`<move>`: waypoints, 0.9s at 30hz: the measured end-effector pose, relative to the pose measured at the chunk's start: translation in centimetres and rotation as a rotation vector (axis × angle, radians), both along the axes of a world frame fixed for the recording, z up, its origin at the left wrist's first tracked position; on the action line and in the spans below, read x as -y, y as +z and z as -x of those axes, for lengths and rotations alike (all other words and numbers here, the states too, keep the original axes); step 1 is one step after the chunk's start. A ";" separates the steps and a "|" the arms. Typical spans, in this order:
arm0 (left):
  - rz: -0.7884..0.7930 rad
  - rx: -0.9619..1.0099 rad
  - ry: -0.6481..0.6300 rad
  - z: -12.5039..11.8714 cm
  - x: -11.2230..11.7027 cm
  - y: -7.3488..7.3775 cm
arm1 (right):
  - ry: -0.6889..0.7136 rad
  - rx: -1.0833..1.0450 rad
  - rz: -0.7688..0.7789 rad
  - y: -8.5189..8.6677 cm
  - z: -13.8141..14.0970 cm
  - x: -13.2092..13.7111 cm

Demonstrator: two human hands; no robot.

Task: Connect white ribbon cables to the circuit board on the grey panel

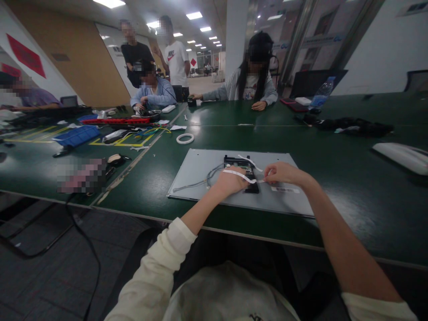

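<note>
A grey metal panel (200, 167) lies flat on the green table (334, 178) in front of me, with a small black circuit board (238, 162) and grey wires (200, 182) on it. My left hand (229, 182) and my right hand (282, 173) are closed over the panel, each pinching an end of a white strip of tape (244, 175) stretched between them just in front of the board. Another white strip (250, 162) lies across the board.
A roll of white tape (185, 138) sits beyond the panel. Left: a blue tray (77, 135), red tray (115, 121), cables and tools. Right: a white object (403, 157), dark cloth (354, 126), a water bottle (321, 93). Several people sit or stand at the far side.
</note>
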State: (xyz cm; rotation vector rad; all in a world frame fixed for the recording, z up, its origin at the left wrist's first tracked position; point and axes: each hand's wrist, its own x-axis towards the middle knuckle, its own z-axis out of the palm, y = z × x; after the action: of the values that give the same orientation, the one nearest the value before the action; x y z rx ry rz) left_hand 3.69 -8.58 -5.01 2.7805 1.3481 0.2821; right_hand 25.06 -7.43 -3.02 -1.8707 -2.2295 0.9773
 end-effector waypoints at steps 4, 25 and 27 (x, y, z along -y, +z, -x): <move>-0.033 -0.029 -0.027 0.2 -0.4 -0.2 | 0.002 0.016 -0.004 0.1 -0.3 0.0; 0.044 -0.106 -0.080 0.7 -0.9 -0.1 | -0.053 -0.150 -0.279 0.2 0.9 0.5; 0.041 -0.089 -0.075 0.8 -0.9 -0.2 | 0.000 -0.291 -0.290 0.4 2.0 1.0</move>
State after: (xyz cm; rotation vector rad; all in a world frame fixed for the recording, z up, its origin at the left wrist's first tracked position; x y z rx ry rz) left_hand 2.91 -7.72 -5.20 2.8328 1.2482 0.1274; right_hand 23.10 -8.42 -2.66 -1.5011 -2.0690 0.8130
